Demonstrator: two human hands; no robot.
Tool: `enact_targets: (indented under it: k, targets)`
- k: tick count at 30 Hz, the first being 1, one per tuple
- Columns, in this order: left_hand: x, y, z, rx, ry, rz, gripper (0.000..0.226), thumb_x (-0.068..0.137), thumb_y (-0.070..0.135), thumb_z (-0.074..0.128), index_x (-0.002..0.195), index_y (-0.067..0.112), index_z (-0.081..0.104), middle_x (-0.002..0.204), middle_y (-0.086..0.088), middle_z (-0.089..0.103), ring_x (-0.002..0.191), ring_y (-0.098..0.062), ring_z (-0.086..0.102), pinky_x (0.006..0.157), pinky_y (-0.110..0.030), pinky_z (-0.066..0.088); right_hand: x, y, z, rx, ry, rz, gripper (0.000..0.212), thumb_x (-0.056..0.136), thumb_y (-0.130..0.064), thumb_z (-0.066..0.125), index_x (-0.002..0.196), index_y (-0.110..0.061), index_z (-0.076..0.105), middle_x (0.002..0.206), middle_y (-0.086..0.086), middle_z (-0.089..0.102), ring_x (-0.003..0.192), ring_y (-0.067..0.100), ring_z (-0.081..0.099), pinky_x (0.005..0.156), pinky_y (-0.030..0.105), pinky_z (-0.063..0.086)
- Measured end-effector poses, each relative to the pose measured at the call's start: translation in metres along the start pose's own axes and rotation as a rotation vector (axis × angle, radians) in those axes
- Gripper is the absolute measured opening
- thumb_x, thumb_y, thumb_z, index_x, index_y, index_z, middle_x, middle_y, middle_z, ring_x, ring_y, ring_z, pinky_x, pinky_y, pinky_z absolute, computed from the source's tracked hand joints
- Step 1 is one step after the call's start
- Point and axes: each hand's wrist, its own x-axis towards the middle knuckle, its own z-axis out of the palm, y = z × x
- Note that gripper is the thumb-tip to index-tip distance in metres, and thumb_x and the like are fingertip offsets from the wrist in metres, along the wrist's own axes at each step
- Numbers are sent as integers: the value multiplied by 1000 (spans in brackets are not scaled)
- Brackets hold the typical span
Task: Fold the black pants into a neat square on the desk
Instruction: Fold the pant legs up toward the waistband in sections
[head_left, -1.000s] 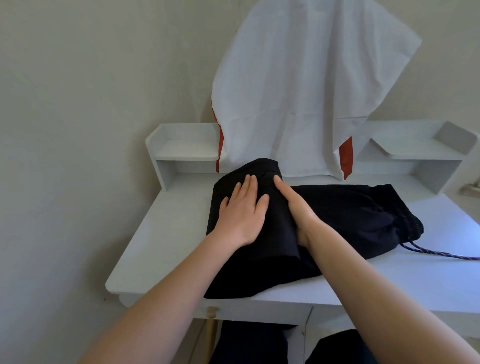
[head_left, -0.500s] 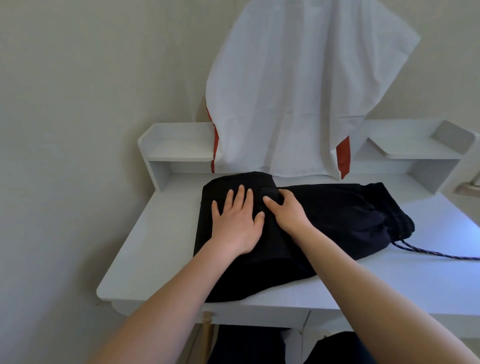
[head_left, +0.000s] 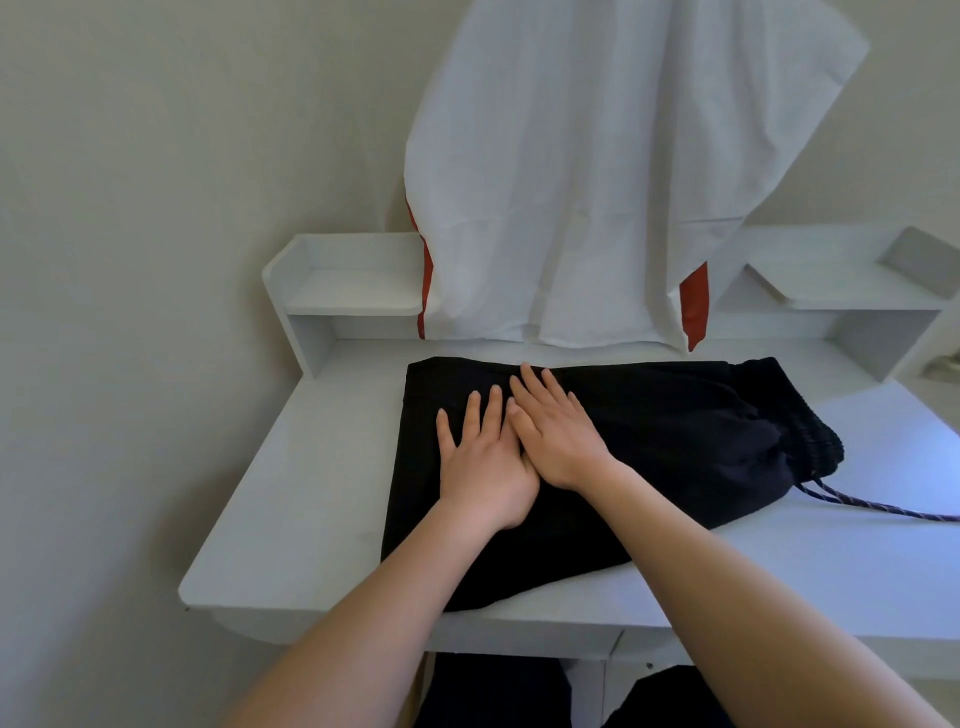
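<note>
So the black pants (head_left: 675, 441) are lying across the middle of the white tabletop (head_left: 311, 493). They look partly folded, with an extra thick layer doubled over on the left half. The gathered elastic waistband (head_left: 810, 431) is at the right end, and the near left corner of the fabric comes right up to the tabletop's front edge.

Both hands are right on top of that doubled-over left part. The left hand (head_left: 485, 462) is laid flat, palm down, fingers straight and a little spread, pointing toward the wall. The right hand (head_left: 558, 436) is flat too, just beside it and angled in toward it, so its thumb side overlaps the left hand's index finger and thumb. Neither one is gripping anything; it's just open palms pressing on the cloth.

Other stuff: a purple-ish twisted drawstring cord (head_left: 883, 512) comes out of the waistband and trails off the right side of the view across the tabletop. A big white cloth with red stripes (head_left: 597, 182) hangs down the wall behind, and its bottom hem ends just behind the pants' far edge. There's a small white shelf (head_left: 353, 291) at the back left and another shelf (head_left: 841, 296) at the back right.
</note>
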Motion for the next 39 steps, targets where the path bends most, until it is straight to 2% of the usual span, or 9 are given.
enact_targets:
  k: [7,12,17,22,25,28,32,36,39]
  targets:
    - [3,1,0,-1,-24,-14,65,97,45,18,153,20,-2,161,0,-13,146,-22,-17,111,-54,-16,-7,0,-5,-28,-26,6,55,103,-38,16,154,-20,12,163,-4,-4,148,14,-9,119,36,1]
    - [-1,-3,7,6,73,19,63,98,40,25,153,21,-1,161,-1,-10,147,-22,-14,115,-54,-11,-31,-4,-1,201,3,104,60,99,-22,32,154,-14,11,163,2,-2,148,17,-9,118,31,1]
    - [-4,-2,9,-11,121,25,58,99,39,19,153,22,6,162,0,-4,147,-20,-9,116,-52,-9,-50,0,7,150,46,56,55,103,-32,25,154,-16,11,163,-2,-4,147,12,-11,115,24,-3]
    - [-6,-10,-10,-105,167,36,51,97,19,38,148,23,32,159,-2,20,147,-18,10,119,-48,4,-52,-1,9,-23,60,63,59,101,-31,26,155,-19,5,163,-3,-7,149,16,-8,120,34,2]
    - [-12,-26,-25,-138,234,-150,51,94,21,46,145,24,36,157,-5,24,144,-25,17,113,-54,15,-55,-1,11,-89,92,123,60,100,-37,23,155,-24,3,163,-7,-8,150,17,-3,120,43,0]
    - [-17,-46,-36,-348,130,-367,61,93,34,49,147,20,25,147,-14,33,130,-36,36,101,-49,36,-57,-1,12,-99,114,160,60,99,-41,23,155,-27,3,163,-8,-6,150,19,4,120,45,0]
    - [-18,-70,-43,-785,-30,-548,74,89,46,56,147,12,25,144,-14,43,126,-35,47,100,-41,40,-59,1,12,-34,157,170,59,100,-41,27,155,-28,9,163,-7,-2,148,17,12,120,43,3]
    - [-21,-83,-52,-1215,-262,-579,55,80,46,68,123,12,61,111,-5,71,101,-26,67,95,-41,49,-58,1,11,55,157,187,58,100,-40,29,154,-30,12,163,-8,0,148,14,13,119,41,4]
    - [-21,-84,-68,-1340,-290,-490,40,81,41,69,111,15,70,100,-1,75,96,-22,70,87,-36,52,-56,-4,10,121,164,218,57,100,-39,29,154,-28,14,163,-6,2,147,14,17,119,40,5]
